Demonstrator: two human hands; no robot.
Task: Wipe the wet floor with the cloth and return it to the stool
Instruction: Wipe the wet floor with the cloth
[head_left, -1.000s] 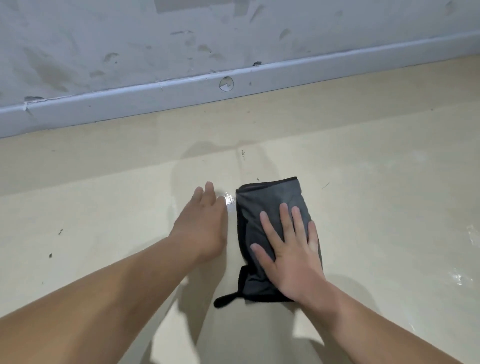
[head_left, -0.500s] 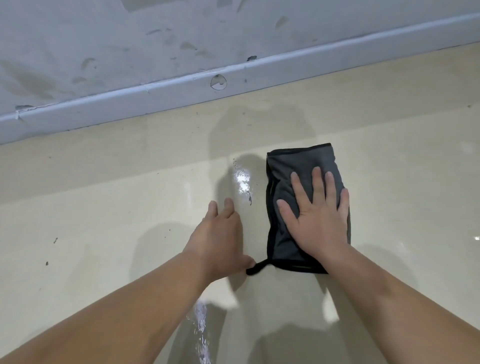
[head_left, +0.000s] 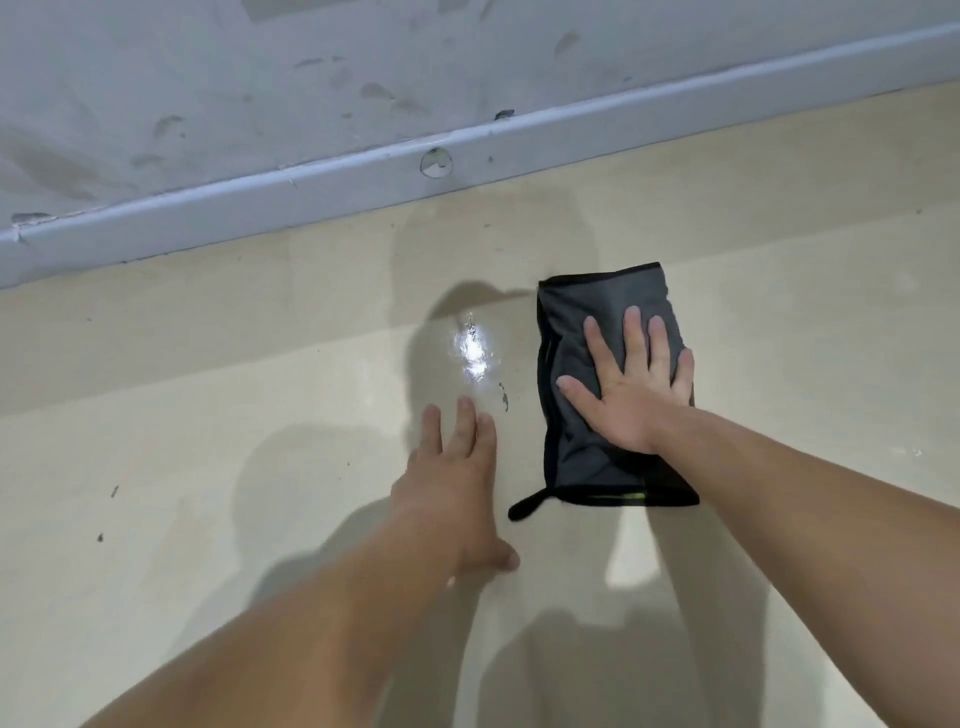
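A folded grey cloth (head_left: 576, 322) with black edging and a black loop lies flat on the beige floor (head_left: 208, 467). My right hand (head_left: 631, 387) presses down on it with flat, spread fingers. My left hand (head_left: 457, 483) rests palm down on the bare floor just left of the cloth, fingers apart and holding nothing. A shiny wet patch (head_left: 474, 351) glints on the floor between my left fingertips and the cloth's left edge. No stool is in view.
A scuffed grey wall (head_left: 311, 67) with a pale skirting board (head_left: 363, 176) runs across the top, a short way beyond the cloth. Small dark specks mark the floor at the left.
My right hand has slid the cloth away from me and to the right, towards the wall. The wet patch it covered now shows. My left hand stays planted on the floor.
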